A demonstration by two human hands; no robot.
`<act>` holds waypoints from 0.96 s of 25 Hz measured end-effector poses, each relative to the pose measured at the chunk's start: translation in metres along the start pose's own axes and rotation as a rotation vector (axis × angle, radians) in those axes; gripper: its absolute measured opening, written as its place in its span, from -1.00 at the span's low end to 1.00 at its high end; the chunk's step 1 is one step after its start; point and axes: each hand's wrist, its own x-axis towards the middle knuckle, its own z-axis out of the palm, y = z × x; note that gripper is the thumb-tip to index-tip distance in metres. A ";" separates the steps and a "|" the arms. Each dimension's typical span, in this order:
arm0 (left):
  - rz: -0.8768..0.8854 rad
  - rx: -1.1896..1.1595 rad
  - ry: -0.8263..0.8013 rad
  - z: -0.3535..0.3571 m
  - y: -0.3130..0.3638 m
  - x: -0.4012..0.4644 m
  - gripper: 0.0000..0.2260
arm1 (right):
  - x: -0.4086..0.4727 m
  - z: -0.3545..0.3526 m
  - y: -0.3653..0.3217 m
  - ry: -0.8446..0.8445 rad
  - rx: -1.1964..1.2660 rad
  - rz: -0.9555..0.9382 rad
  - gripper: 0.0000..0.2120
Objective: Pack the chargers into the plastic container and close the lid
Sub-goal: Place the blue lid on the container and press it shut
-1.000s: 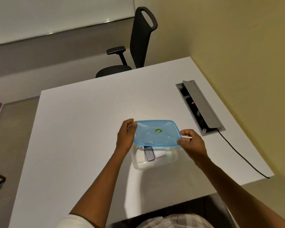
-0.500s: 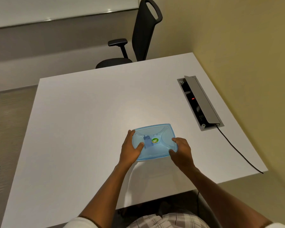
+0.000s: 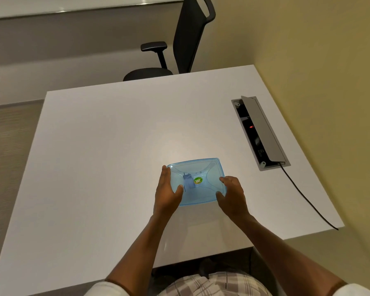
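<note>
A see-through blue lid (image 3: 203, 189) with a round green sticker lies flat on top of the clear plastic container, which it hides almost fully. Through the lid a dark charger (image 3: 187, 182) shows at the left side, inside the container. My left hand (image 3: 166, 192) lies on the lid's left edge, thumb on top and fingers down the side. On the right front corner rests my right hand (image 3: 232, 195), held the same way. Both hands grip the lid and container between them.
The white table (image 3: 107, 159) carries an open grey power socket box (image 3: 261, 133) at the right, with a black cable (image 3: 308, 201) running off the front right edge. A black office chair (image 3: 179, 43) stands behind the table. A yellow wall is on the right.
One second ago I held the lid tilted above the open container. The lid has since come down flat onto the container, and both hands now lie on its edges.
</note>
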 end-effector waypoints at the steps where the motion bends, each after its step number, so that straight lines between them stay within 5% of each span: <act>1: -0.005 0.008 0.005 0.000 0.001 0.000 -0.30 | 0.002 0.000 0.000 -0.012 -0.009 -0.002 -0.51; 16: 0.171 0.535 -0.027 0.027 0.001 0.014 -0.35 | 0.032 0.021 -0.004 -0.078 -0.305 -0.197 -0.67; 24: 0.175 0.474 0.013 0.038 0.000 0.023 -0.30 | 0.067 0.047 -0.011 -0.132 -0.413 -0.307 -0.42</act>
